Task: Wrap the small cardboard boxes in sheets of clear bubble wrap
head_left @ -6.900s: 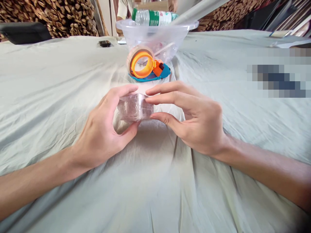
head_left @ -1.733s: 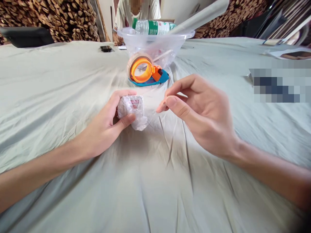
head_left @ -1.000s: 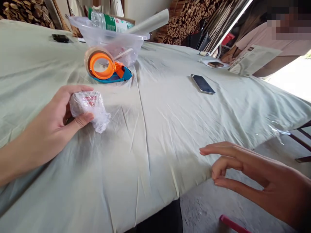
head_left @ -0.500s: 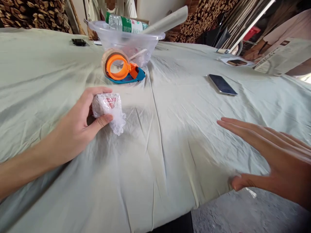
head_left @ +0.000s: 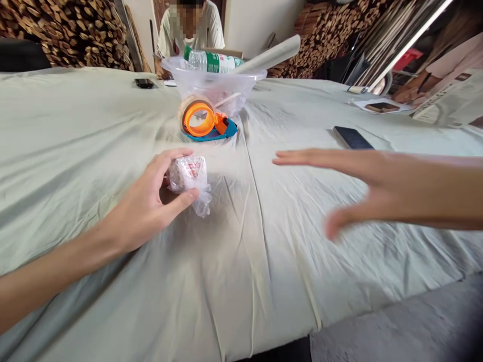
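My left hand (head_left: 151, 203) is closed around a small object wrapped in clear plastic film (head_left: 186, 176), which shows some red print and rests on the pale green cloth (head_left: 75, 151). A loose tail of film hangs off its lower right. My right hand (head_left: 370, 186) hovers above the cloth to the right, fingers stretched out flat toward the left, holding nothing and blurred by motion. An orange and blue tape dispenser (head_left: 206, 120) with a roll of tape lies just beyond the wrapped object.
A clear plastic bowl (head_left: 215, 83) behind the dispenser holds a water bottle (head_left: 211, 60) and a rolled sheet (head_left: 271, 54). A dark phone (head_left: 352, 138) lies to the right, another phone (head_left: 144, 83) at the far left. A seated person (head_left: 190, 30) is across the table. Stacked wood lines the back.
My right hand has come up from beyond the table's edge and swung left over the cloth. My left hand keeps its hold on the wrapped object. The view has turned back toward the table.
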A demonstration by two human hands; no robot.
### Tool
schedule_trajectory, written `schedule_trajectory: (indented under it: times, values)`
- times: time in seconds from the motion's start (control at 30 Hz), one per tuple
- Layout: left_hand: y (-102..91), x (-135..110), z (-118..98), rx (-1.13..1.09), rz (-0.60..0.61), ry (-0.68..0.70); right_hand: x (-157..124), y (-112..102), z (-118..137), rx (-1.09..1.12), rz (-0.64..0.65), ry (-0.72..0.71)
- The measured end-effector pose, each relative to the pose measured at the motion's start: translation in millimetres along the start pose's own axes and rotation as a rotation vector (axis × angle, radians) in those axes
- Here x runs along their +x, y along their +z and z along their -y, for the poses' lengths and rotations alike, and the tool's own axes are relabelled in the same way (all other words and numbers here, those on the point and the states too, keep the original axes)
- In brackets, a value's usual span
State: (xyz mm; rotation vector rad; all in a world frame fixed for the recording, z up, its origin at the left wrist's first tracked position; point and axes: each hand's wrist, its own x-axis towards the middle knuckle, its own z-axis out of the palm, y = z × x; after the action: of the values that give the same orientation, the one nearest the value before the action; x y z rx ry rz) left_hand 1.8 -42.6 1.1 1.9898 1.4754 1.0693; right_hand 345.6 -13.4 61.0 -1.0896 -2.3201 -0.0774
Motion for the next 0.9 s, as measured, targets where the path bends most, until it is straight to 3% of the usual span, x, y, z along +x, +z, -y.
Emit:
schedule_trajectory:
  times: [0.03, 0.1, 0.17, 0.3, 0.47, 0.6, 0.77, 0.9]
  values:
    - [-0.5, -0.6, -0.8, -0.006, 0.000, 0.003, 21.2, 6.3, -2.6, 0.034, 0.201, -0.179]
    - [-2.1, -1.4, -2.0, -0.032, 0.005, -0.010, 52.5, 22.6, -0.4, 0.086, 0.083, -0.358]
    - [-3.8, -1.8, -3.4, -0.088, 0.003, -0.019, 66.8, 43.4, 10.2, 0.065, -0.015, -0.550]
    - [-4.6, -1.2, -7.7, -0.184, 0.020, -0.042, 60.9, 80.2, 31.0, -0.008, -0.209, -0.814]
    - [-3.5, 0.2, -12.1, -0.144, -0.002, -0.050, 46.8, 95.2, 24.9, 0.060, -0.200, -0.769]
    - [-4.0, -1.1, -15.5, 0.014, -0.054, -0.051, 42.7, 94.0, 17.4, 0.136, -0.192, -0.740]
    - [0.0, -8.5, -14.9, 0.140, 0.000, -0.092, 37.7, 87.0, 22.6, 0.111, -0.167, -0.794]
    - [2.8, -9.7, -5.9, 0.210, -0.044, 0.040, 35.8, 85.1, 26.2, 0.044, -0.164, -0.856]
